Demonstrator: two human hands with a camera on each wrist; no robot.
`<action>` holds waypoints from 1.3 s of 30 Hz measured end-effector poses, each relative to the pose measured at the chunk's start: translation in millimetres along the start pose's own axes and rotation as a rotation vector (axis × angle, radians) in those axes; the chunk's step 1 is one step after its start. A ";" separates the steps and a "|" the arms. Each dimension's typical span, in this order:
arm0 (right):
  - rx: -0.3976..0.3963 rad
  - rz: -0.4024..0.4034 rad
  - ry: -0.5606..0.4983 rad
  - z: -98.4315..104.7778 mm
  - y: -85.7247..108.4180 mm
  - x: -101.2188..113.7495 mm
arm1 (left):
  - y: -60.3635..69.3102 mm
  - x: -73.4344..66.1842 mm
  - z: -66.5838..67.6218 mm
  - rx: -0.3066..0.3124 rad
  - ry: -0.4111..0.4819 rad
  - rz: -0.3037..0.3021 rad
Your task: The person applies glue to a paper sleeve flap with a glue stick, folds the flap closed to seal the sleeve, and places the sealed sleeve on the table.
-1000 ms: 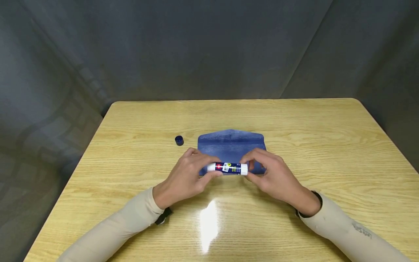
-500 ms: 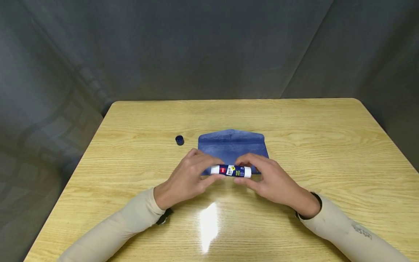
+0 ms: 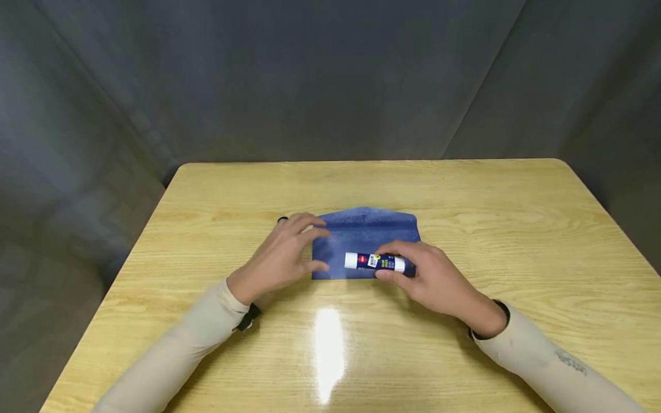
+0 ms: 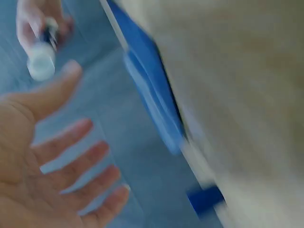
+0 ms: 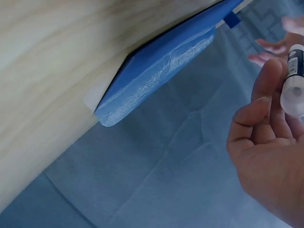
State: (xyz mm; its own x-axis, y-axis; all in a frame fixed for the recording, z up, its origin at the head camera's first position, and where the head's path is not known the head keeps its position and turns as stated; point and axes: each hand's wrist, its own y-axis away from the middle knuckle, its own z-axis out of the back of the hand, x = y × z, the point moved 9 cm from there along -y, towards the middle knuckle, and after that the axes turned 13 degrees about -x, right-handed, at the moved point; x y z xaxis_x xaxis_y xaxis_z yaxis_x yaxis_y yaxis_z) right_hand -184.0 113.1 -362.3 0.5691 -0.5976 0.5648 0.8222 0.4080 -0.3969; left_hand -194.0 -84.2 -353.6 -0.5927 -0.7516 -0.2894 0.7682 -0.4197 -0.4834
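Note:
My right hand (image 3: 431, 278) pinches a glue stick (image 3: 373, 261) near its right end, thumb below and fingers above. The stick lies roughly level, with its uncapped white end to the left. My left hand (image 3: 279, 255) is apart from it, fingers spread and holding nothing. A blue envelope (image 3: 361, 232) lies beneath the glue stick on the table, its flap raised at the far side. Whitish streaks show on the flap in the right wrist view. The dark blue cap (image 3: 282, 219) is mostly hidden behind my left hand; the left wrist view shows the cap (image 4: 205, 199) more fully.
The light wooden table (image 3: 490, 206) bears the envelope and cap. Dark grey curtains (image 3: 330, 80) hang behind it and at both sides. A bright light reflection lies on the near part of the table.
My left hand has let go of the glue stick and moved left, toward the cap, its fingers spreading. The stick stays in my right hand, shifted slightly right.

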 end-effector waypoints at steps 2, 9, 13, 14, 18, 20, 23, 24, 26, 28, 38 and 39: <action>0.015 -0.048 -0.005 -0.2 -0.3 -5.1 | -0.7 23.9 2.4 0.017 -0.105 0.079; 0.047 -0.114 -0.025 -1.1 -0.5 -10.3 | 8.4 77.5 -2.4 0.193 -0.296 0.254; 0.047 -0.112 -0.030 -2.0 -0.4 -10.0 | 11.2 80.6 -7.4 0.235 -0.300 0.233; 0.047 -0.110 -0.028 -2.3 -0.3 -10.0 | 11.0 79.3 -7.7 0.227 -0.299 0.211; 0.045 -0.103 -0.012 -3.2 -0.4 -10.4 | 9.9 72.4 -7.4 0.182 -0.257 0.159; 0.046 -0.102 -0.008 -3.6 -0.3 -10.7 | 10.6 70.2 -8.9 0.184 -0.227 0.162; 0.049 -0.107 -0.004 -3.8 -0.1 -11.2 | 12.2 68.2 -12.5 0.209 -0.192 0.185; 0.050 -0.110 -0.005 -3.8 0.0 -11.2 | 12.5 67.7 -13.7 0.220 -0.186 0.191; 0.051 -0.114 -0.003 -3.7 0.0 -11.3 | 12.6 66.2 -14.8 0.227 -0.175 0.192; 0.051 -0.115 -0.002 -3.5 -0.1 -11.1 | 12.2 64.9 -15.1 0.224 -0.175 0.185; 0.038 -0.112 -0.006 -0.9 -0.5 -10.4 | 6.3 46.3 -12.5 0.165 -0.142 0.144; 0.038 -0.113 -0.007 -0.8 -0.5 -10.4 | 5.8 43.5 -12.8 0.162 -0.129 0.146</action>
State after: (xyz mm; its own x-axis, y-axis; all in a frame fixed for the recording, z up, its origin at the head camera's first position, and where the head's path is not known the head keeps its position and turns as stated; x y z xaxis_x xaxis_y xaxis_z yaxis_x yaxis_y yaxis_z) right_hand -190.4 118.6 -368.5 0.4726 -0.6365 0.6096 0.8808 0.3642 -0.3026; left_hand -218.4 -112.8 -379.5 -0.4445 -0.8649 -0.2334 0.8786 -0.3701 -0.3020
